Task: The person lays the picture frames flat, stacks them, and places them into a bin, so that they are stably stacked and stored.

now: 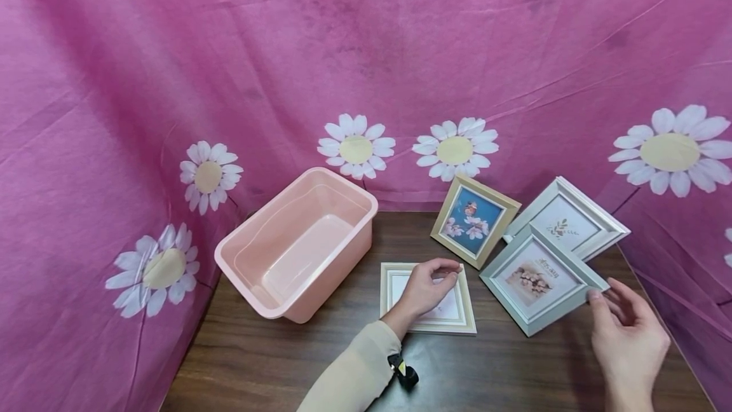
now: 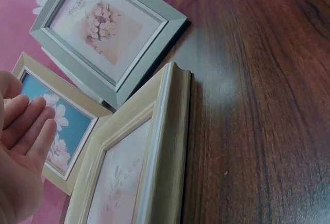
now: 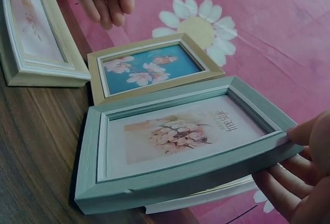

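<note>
In the head view, my right hand (image 1: 629,336) pinches the right corner of a grey-green picture frame (image 1: 534,326), thumb in front and fingers behind. That frame stands tilted back, its flower print facing up. My left hand (image 1: 426,288) hovers over a cream picture frame (image 1: 386,301) lying on the table, fingers loosely bent and holding nothing. Behind them a light wood picture frame (image 1: 440,231) with a blue flower picture leans back. A white picture frame (image 1: 614,234) leans behind the grey-green one, partly hidden by it. The right wrist view shows the right thumb (image 3: 299,133) on the grey-green frame's edge.
A pink plastic tub (image 1: 246,281) stands on the left of the dark wood table (image 1: 257,361). A pink cloth (image 1: 343,49) printed with white daisies hangs behind and along both sides. A black strap (image 1: 405,372) sits on the left sleeve.
</note>
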`<action>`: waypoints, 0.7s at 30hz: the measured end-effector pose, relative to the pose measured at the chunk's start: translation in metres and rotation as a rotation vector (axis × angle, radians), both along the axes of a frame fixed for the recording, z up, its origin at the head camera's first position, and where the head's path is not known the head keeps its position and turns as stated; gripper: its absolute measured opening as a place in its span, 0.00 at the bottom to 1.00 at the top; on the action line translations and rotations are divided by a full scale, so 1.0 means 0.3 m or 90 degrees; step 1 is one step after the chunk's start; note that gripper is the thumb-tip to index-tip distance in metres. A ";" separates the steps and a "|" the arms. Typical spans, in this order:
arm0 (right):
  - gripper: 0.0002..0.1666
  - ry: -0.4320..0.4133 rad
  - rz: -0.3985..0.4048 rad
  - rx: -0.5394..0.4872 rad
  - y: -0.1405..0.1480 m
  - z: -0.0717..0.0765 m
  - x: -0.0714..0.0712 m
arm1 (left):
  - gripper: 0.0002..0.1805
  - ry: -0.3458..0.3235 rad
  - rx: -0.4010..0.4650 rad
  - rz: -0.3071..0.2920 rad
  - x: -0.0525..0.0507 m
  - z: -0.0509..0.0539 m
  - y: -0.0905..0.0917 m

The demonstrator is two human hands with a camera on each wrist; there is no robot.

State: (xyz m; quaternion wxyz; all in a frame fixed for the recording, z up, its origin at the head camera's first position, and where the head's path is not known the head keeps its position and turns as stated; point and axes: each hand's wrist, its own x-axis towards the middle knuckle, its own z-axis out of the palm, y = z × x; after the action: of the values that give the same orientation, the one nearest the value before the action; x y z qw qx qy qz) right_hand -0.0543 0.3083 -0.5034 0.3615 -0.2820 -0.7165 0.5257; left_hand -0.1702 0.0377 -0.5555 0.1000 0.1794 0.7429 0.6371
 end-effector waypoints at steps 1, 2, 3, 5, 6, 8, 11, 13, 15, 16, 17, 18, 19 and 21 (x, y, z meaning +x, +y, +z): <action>0.23 0.004 -0.001 -0.008 0.001 -0.002 0.000 | 0.13 -0.007 0.003 0.001 0.000 -0.001 -0.001; 0.23 0.006 -0.004 -0.012 0.001 -0.004 0.000 | 0.13 -0.011 0.005 0.001 0.001 -0.002 -0.002; 0.23 0.009 -0.007 -0.017 0.000 -0.006 0.000 | 0.13 -0.016 0.009 0.001 0.001 -0.002 -0.002; 0.23 0.017 -0.013 -0.024 -0.002 -0.008 -0.001 | 0.14 -0.030 0.018 0.003 0.003 -0.002 -0.005; 0.22 0.020 -0.016 -0.026 -0.004 -0.009 -0.001 | 0.14 -0.035 0.022 0.006 0.003 -0.002 -0.006; 0.22 0.027 -0.020 -0.025 -0.007 -0.008 -0.002 | 0.14 -0.037 0.029 0.008 0.003 -0.001 -0.008; 0.22 0.035 -0.026 -0.026 -0.009 -0.004 0.000 | 0.13 -0.040 0.033 0.009 0.002 0.000 -0.012; 0.22 0.037 -0.030 -0.024 -0.010 0.000 0.004 | 0.13 -0.039 0.035 0.009 0.001 0.000 -0.015; 0.22 0.036 -0.034 -0.018 -0.011 0.006 0.008 | 0.13 -0.040 0.039 0.008 0.000 -0.001 -0.018; 0.22 0.036 -0.036 -0.014 -0.011 0.010 0.009 | 0.13 -0.040 0.041 0.007 -0.002 -0.001 -0.020; 0.22 0.038 -0.038 -0.012 -0.011 0.014 0.011 | 0.13 -0.039 0.042 0.007 -0.003 -0.002 -0.021; 0.22 0.039 -0.039 -0.008 -0.010 0.019 0.013 | 0.13 -0.038 0.044 0.007 -0.004 -0.002 -0.023; 0.21 0.042 -0.040 -0.006 -0.010 0.025 0.014 | 0.13 -0.037 0.045 0.007 -0.006 -0.002 -0.025; 0.21 0.048 -0.041 0.000 -0.011 0.037 0.016 | 0.13 -0.033 0.045 0.006 -0.009 -0.004 -0.028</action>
State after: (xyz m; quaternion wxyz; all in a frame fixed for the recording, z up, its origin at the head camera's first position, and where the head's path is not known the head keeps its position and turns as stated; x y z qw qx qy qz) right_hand -0.0494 0.3052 -0.4923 0.4050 -0.2850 -0.6929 0.5241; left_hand -0.1728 0.0292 -0.5567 0.1095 0.1627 0.7180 0.6679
